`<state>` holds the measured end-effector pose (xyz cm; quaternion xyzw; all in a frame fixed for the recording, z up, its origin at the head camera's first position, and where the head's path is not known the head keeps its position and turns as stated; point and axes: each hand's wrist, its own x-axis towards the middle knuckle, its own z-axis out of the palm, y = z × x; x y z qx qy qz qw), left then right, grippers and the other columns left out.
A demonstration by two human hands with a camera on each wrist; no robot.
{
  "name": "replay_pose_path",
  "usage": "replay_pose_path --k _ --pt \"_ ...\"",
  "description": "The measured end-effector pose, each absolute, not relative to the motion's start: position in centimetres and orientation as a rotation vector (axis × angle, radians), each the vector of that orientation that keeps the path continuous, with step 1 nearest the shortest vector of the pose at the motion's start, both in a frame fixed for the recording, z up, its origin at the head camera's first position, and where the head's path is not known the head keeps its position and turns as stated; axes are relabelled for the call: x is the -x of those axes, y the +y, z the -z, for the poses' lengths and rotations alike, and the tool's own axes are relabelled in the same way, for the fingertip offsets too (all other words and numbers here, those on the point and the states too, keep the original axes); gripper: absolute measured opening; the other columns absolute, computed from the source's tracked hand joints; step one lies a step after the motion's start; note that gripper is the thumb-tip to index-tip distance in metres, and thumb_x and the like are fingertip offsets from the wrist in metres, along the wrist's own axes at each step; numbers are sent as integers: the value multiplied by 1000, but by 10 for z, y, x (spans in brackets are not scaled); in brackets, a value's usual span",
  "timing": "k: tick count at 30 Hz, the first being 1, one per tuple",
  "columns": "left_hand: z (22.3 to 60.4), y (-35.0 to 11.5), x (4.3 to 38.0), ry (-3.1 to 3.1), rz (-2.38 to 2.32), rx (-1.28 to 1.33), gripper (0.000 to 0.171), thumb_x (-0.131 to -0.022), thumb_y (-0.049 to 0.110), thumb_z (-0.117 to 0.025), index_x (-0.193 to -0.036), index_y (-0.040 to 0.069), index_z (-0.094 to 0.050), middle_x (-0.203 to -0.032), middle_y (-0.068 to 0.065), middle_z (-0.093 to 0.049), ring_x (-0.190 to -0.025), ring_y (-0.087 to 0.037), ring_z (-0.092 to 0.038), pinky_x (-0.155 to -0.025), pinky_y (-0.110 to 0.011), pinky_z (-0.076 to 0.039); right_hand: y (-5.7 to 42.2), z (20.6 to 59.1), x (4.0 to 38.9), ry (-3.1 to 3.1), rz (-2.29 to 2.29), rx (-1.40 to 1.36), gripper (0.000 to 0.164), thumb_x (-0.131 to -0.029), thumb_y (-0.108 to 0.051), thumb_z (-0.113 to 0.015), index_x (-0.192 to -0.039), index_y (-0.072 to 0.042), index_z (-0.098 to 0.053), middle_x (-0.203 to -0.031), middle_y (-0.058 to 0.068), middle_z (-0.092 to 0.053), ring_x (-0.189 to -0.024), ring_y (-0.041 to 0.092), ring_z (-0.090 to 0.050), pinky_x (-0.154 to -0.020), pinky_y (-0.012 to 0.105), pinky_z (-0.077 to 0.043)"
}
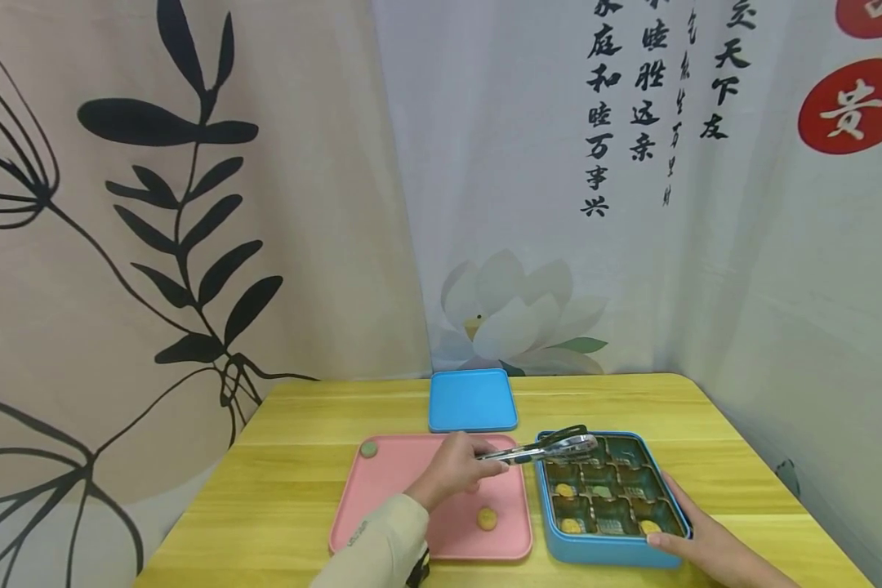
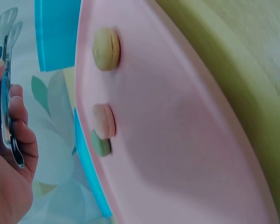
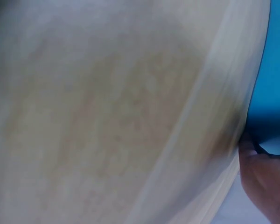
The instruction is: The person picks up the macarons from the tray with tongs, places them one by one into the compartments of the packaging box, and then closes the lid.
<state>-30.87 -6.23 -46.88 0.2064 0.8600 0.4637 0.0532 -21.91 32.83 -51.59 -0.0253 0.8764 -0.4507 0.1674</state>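
Note:
My left hand [image 1: 456, 465] grips metal tongs [image 1: 514, 454] above the pink tray [image 1: 404, 535]. The tongs' tips reach over the back of a blue box [image 1: 603, 551] with a divided dark insert; whether they hold anything cannot be told. Yellow macarons [image 1: 571, 526] and a green macaron [image 1: 601, 492] sit in some compartments. On the tray lie a yellow macaron [image 2: 106, 49], a pink macaron [image 2: 104, 121] and a green macaron [image 2: 101, 143]; my left hand and arm hide the pink one in the head view. My right hand [image 1: 694, 531] holds the box's front right corner, thumb over the rim.
Behind the tray and box, a flat blue lid [image 1: 474, 400] lies on the yellow wooden table [image 1: 279, 490]. A printed curtain [image 1: 338, 204] hangs just past the table's back edge. The box stands close to the tray's right side.

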Motion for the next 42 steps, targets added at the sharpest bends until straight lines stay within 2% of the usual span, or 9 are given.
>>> replay_pose_path --k 2,9,17,21,26,29,33,38,42 --pt "468 -66 309 2619 -1406 -624 10 -84 25 -81 -78 19 -75 -57 1 -59 -44 -9 -45 -44 -24 -40 328 515 219 2488 1287 73 97 -100 -38 -58 -155 -4 14 -153 41 10 -132 68 -6 -88 74 -35" --pt "464 -81 312 2652 -1399 -645 11 -84 30 -80 -83 20 -77 -55 9 -53 -47 -8 -33 -46 -24 -30 328 512 217 2481 1298 69 97 -100 -37 -58 -155 -3 15 -152 41 11 -132 68 -3 -88 76 -33" --pt "463 -98 313 2718 -1353 -607 16 -82 30 -80 -92 18 -79 -61 7 -60 -54 -9 -46 -50 -26 -38 328 512 216 2490 1292 80 97 -100 -37 -58 -155 -3 15 -152 41 11 -132 68 -3 -88 76 -32" --pt "464 -106 313 2728 -1357 -576 13 -80 31 -82 -81 19 -77 -59 8 -55 -56 -9 -45 -50 -26 -38 328 512 216 2474 1309 84 97 -101 -36 -57 -155 -3 16 -153 40 12 -132 67 -1 -89 76 -31" --pt "464 -117 313 2744 -1353 -563 22 -77 37 -84 -70 20 -72 -54 8 -47 -52 -9 -40 -48 -25 -33 328 512 218 2465 1314 72 96 -101 -37 -57 -155 -4 16 -153 40 12 -132 67 0 -89 77 -30" --pt "464 -124 312 2750 -1345 -576 18 -79 36 -83 -83 19 -78 -60 9 -54 -54 -9 -41 -48 -25 -34 328 513 219 2465 1306 73 96 -101 -37 -57 -155 -4 17 -153 40 12 -132 67 0 -89 76 -31" --pt "465 -136 311 2752 -1351 -591 24 -82 33 -81 -99 18 -79 -74 8 -66 -58 -10 -44 -51 -25 -38 329 514 220 2467 1298 71 97 -101 -37 -57 -155 -4 16 -153 40 12 -132 67 -1 -89 76 -31" --pt "466 -152 309 2774 -1333 -616 17 -82 34 -81 -91 20 -78 -74 7 -65 -59 -10 -46 -52 -26 -39 328 514 221 2471 1289 65 97 -101 -38 -58 -155 -4 16 -152 41 11 -133 67 -2 -89 75 -32" --pt "467 -162 307 2793 -1321 -618 16 -83 35 -80 -91 21 -77 -74 8 -65 -60 -8 -46 -53 -25 -41 328 515 221 2477 1282 69 97 -101 -38 -57 -155 -4 16 -152 41 11 -132 67 -4 -89 74 -34"
